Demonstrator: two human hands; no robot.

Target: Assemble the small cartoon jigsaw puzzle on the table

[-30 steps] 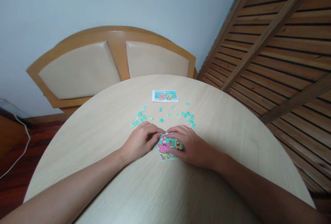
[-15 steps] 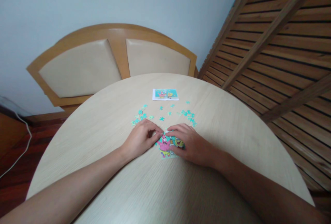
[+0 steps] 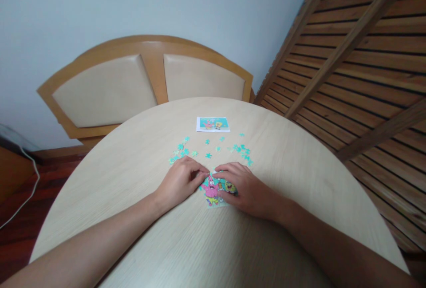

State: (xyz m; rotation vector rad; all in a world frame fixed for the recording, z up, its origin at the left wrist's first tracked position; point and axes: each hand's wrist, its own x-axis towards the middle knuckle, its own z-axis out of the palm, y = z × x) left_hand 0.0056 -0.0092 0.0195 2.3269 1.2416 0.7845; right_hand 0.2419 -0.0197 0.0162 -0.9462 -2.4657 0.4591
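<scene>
as curled fingertips of left hand [image 3: 181, 181] and right hand [image 3: 244, 187] meet at the 12 o'clock edge of the part-built puzzle [image 3: 213, 192] on the table [image 3: 213, 248], cannot tell whether either grip pinches a piece; thin light card, weak joints: press flat, pinch edges

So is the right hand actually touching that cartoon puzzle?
Touching. The head view shows the right hand resting on the cartoon puzzle, its fingers covering the right part of the picture with no gap.
</scene>
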